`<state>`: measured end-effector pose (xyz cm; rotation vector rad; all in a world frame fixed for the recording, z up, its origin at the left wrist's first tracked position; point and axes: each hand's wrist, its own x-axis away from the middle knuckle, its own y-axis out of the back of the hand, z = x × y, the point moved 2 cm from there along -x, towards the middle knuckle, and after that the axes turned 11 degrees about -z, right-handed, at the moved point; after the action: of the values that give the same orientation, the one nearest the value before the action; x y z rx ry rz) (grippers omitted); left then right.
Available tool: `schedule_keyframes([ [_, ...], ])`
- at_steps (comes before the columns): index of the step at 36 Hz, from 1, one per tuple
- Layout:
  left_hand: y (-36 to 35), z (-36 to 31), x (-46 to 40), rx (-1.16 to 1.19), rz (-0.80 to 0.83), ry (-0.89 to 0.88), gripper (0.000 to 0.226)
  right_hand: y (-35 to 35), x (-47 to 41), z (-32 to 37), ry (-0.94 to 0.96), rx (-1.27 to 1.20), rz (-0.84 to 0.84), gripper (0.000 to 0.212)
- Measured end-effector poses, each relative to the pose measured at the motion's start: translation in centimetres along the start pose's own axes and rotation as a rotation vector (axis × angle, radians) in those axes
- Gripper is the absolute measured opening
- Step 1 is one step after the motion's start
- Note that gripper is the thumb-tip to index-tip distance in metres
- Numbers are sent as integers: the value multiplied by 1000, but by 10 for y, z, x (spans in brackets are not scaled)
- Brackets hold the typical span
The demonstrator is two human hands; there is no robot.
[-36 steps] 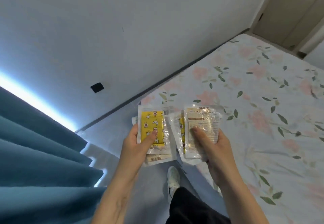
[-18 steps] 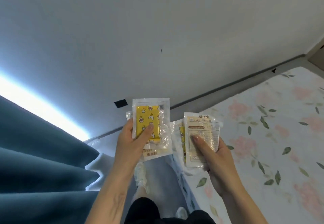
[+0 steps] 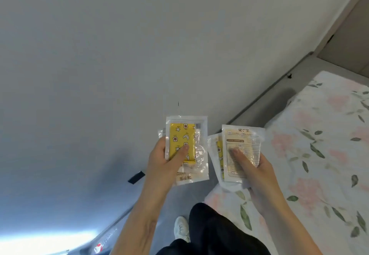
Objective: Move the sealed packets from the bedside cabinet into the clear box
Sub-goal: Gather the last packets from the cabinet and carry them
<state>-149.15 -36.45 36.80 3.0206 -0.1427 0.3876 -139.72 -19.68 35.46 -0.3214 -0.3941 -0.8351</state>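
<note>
Sealed packets are in both hands, held up in front of the person, approx chest height, w/ a plain wall behind. Left hand (image 3: 161, 165) grips a small stack: top one is a yellow packet (image 3: 184, 145) w/ star and egg print in clear wrap, thumb pressed across its face, fingers curled behind; at least one more packet edge shows under it. Right hand (image 3: 257, 173) grips another stack the same way, thumb on the front of a beige packet (image 3: 242, 151) w/ printed text; a second yellow-print packet peeks out behind it on the left side. The two stacks are near each other but not touching.

Progress, as a judgement: pickup looks done, since the packets are off any surface and carried. Bedside cabinet isn't in view, so can't tell if more packets are left there. Clear box isn't in view either, so the drop-off is yet to come: find the box, lower both stacks in, let go.

Around: bed (image 3: 319, 155) w/ floral sheet to the right, grey floor (image 3: 175, 200) below, a white shoe (image 3: 180, 227) and dark trouser leg (image 3: 219, 230) at the bottom.
</note>
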Motion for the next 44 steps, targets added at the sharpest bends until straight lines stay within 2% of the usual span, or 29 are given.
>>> schedule_keyframes([
  [6, -29, -12, -48, 0, 109, 47, 18, -5, -30, 19, 27, -67, -134, 34],
  [13, -75, -24, -99, -40, 236, 50, 21, -2, -77, 36, 35, -131, -258, 28],
  [15, -94, -30, -118, -62, 271, 27, 20, -3, -95, 45, 67, -162, -264, 34],
  [18, -129, -44, -149, -94, 313, -7, 18, -1, -130, 63, 113, -195, -297, 56],
  [19, -143, -49, -160, -96, 328, -13, 19, 1, -145, 69, 113, -208, -322, 50],
  [21, -174, -59, -184, -89, 362, -14, 20, 7, -176, 83, 115, -244, -356, 21],
  [23, -208, -69, -211, -102, 389, -23, 21, 16, -210, 99, 131, -252, -398, 12],
  [31, -368, -113, -306, -114, 490, -24, 19, 60, -341, 183, 170, -290, -515, 11],
  [35, -443, -134, -337, -87, 540, -37, 17, 83, -387, 227, 196, -265, -537, 17],
  [44, -554, -154, -371, -75, 633, 22, 23, 132, -455, 280, 235, -349, -658, 18],
])
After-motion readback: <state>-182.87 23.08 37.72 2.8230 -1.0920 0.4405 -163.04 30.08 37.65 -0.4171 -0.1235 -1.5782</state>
